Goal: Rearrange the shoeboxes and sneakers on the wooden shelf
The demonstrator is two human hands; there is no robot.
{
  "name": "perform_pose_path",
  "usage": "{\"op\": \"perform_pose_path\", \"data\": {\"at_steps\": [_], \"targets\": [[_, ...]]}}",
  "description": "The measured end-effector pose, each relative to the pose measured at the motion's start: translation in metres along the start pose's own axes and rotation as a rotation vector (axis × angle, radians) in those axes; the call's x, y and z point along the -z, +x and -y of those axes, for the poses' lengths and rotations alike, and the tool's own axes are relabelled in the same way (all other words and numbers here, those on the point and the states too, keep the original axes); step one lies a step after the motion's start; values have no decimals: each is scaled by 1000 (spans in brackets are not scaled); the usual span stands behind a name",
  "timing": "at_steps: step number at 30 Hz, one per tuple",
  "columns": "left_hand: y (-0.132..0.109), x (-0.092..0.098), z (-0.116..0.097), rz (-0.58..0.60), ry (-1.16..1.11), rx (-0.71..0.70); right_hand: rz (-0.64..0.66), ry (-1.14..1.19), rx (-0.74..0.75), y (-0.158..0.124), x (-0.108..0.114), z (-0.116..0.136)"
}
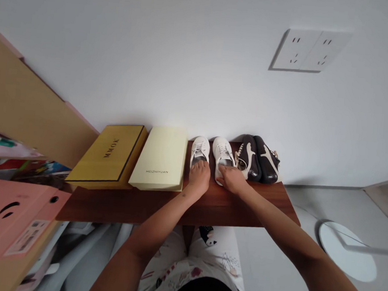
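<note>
Two white sneakers stand side by side on a dark wooden bench (253, 199), toes to the wall. My left hand (198, 176) is closed over the heel of the left white sneaker (200, 148). My right hand (232, 178) grips the heel of the right white sneaker (223, 152). Both heels are hidden under my fingers. A pair of dark brown shoes (258, 158) with white stripes sits just right of my right hand.
Left of the sneakers lie a pale yellow shoe box (162, 157) and a mustard yellow box (110, 156). A pink carton (10, 220) sits at the lower left. A double wall socket (309, 49) is up right; a round white base (347, 250) stands on the floor.
</note>
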State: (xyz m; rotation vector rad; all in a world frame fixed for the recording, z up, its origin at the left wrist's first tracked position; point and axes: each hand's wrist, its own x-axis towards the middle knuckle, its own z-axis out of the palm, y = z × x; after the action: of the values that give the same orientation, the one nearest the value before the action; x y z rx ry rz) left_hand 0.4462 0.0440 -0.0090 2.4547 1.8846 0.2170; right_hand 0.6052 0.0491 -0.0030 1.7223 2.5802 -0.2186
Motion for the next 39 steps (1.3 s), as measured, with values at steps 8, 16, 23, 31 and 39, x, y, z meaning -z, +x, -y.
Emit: {"op": "perform_pose_path", "data": {"at_steps": [8, 16, 23, 31, 39], "targets": [[4, -7, -6, -11, 23, 22, -12, -26, -9, 6, 1, 8], [1, -7, -11, -49, -48, 49, -125, 32, 11, -1, -6, 7], [-2, 13, -35, -137, -356, -96, -567, 434, -50, -59, -10, -49], [24, -43, -127, 56, -880, 10, -641, 534, -693, -92, -33, -158], [53, -44, -140, 144, -704, 27, -409, 624, -492, -85, -30, -173]]}}
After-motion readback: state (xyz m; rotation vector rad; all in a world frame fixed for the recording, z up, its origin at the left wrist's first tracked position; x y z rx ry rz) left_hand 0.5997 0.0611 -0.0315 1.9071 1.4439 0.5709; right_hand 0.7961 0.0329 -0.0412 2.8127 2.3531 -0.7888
